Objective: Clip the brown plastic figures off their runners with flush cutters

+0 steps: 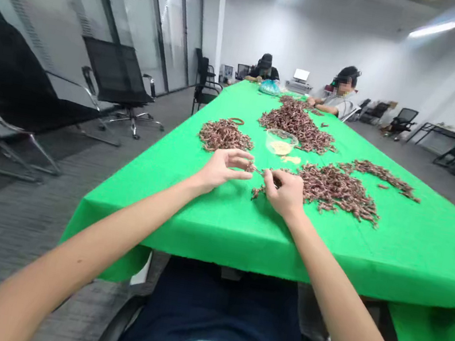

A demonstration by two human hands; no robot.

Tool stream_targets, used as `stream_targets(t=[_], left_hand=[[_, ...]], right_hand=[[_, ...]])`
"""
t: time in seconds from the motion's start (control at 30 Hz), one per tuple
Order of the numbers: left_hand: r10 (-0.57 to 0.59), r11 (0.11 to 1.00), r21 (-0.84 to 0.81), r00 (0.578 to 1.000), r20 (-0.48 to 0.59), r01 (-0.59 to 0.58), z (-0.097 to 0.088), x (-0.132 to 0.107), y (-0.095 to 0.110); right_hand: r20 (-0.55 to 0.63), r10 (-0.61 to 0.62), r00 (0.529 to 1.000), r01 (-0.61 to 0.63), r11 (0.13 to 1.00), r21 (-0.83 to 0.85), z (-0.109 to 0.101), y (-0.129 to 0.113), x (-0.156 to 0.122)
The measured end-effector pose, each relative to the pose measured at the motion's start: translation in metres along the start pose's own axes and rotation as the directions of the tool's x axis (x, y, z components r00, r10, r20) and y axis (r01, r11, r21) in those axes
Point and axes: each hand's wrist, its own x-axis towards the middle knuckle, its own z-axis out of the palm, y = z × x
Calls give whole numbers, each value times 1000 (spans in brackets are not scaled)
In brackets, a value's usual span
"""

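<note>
Heaps of brown pieces (339, 192) lie on green cloth (232, 245) near you, one beyond your left hand (223, 171) and one beside your right hand (288, 193), probably for easy reach. The left is half open, its fingertips seeming to pinch one small piece (250, 167); the right is folded around what seems a thin metal tool (259, 171), its tip directed toward this piece.
</note>
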Motion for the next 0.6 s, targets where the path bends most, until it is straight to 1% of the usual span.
stream_targets(t=[0.2, 0.37, 0.6], left_hand=[[-6, 1000, 22, 999, -33, 6, -1, 1, -4], [3, 998, 55, 999, -46, -1, -2, 1, -7], [18, 993, 115, 1000, -5, -17, 1, 0, -6]], right_hand=[[8, -35, 999, 35, 999, -32, 0, 1, -3], [4, -76, 997, 76, 993, -91, 1, 1, -5], [1, -118, 993, 116, 976, -185, 3, 1, -6]])
